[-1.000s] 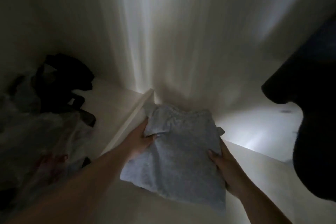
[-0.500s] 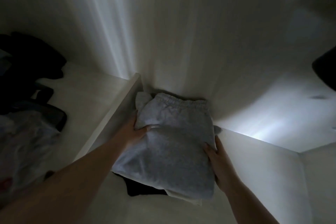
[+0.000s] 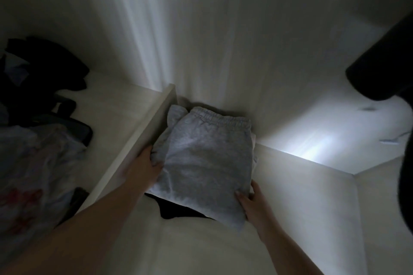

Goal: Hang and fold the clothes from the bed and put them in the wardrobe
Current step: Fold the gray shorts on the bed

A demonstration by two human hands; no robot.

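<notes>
A dim wardrobe interior (image 3: pixel 223 29) fills the view, its pale back wall streaked with light, and a white divider panel (image 3: pixel 138 140) splits it into a left bay and a middle bay. The left bay holds a loose heap of dark clothes (image 3: pixel 44 69) above a pale crumpled garment (image 3: pixel 38 158). A dark hanging shape (image 3: pixel 384 69) intrudes at the right edge; what it is cannot be told.

In the middle bay the folded grey sweatpants (image 3: pixel 205 161) lie pushed against the back wall, waistband rearmost, on top of a dark folded garment (image 3: pixel 178 210) whose front edge shows beneath. So this piece looks folded and very nearly stowed; the bed is out of view, so how much remains there cannot be judged.

Both forearms reach in from below. The left hand (image 3: pixel 145 169) grasps the sweatpants' left edge, thumb on top of the cloth. The right hand (image 3: pixel 250 201) holds the front right corner, thumb on the fabric and fingers tucked beneath.
</notes>
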